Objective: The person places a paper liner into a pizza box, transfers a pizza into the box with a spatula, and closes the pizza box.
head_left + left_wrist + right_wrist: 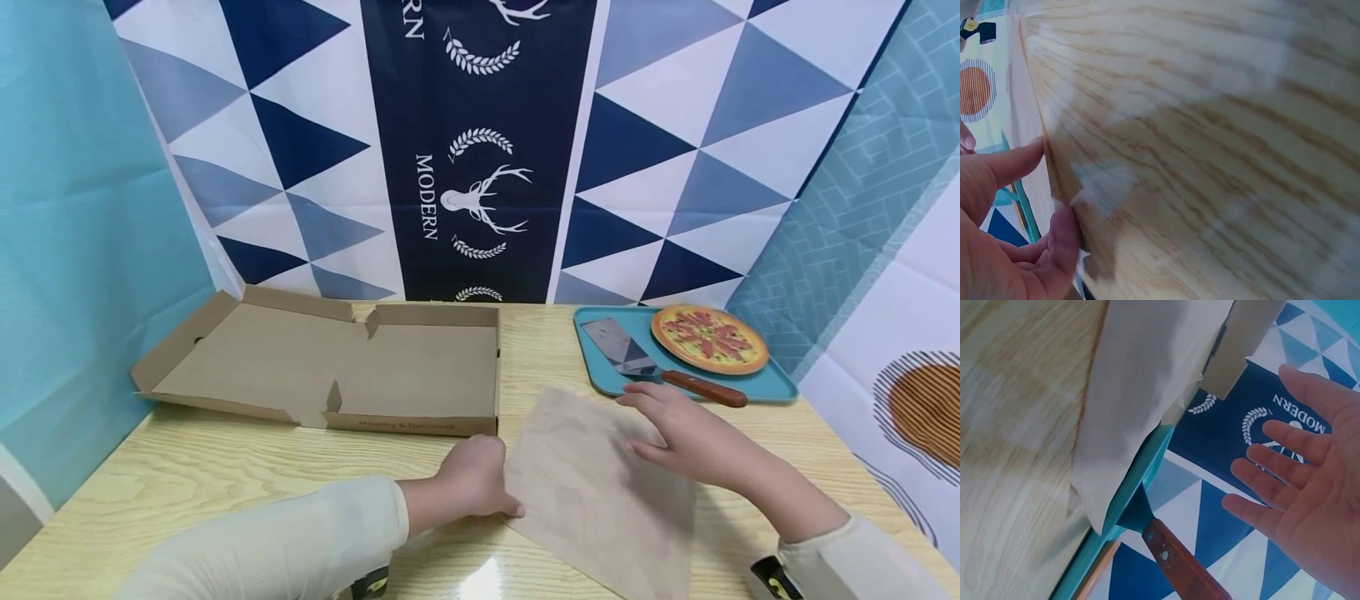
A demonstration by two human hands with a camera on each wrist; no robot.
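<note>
A sheet of brown paper (592, 492) lies on the wooden table between the two hands. At its left edge is the left hand (472, 479), thumb on the paper and the other fingers bent in; the left wrist view shows thumb and fingertips (1063, 228) pinching along that edge. The right hand (686, 437) hovers over the sheet's right side, fingers loosely spread and holding nothing. In the right wrist view its palm (1329, 487) is bare. Just beyond the right hand lies a pizza server (705, 387) with a wooden handle, which overhangs the blue tray's front rim.
An opened cardboard pizza box (420, 358) lies at the back left, its front right corner close to the left hand. On the blue tray (780, 390) at the back right is a pizza (708, 337). A patterned curtain (480, 125) hangs behind the table.
</note>
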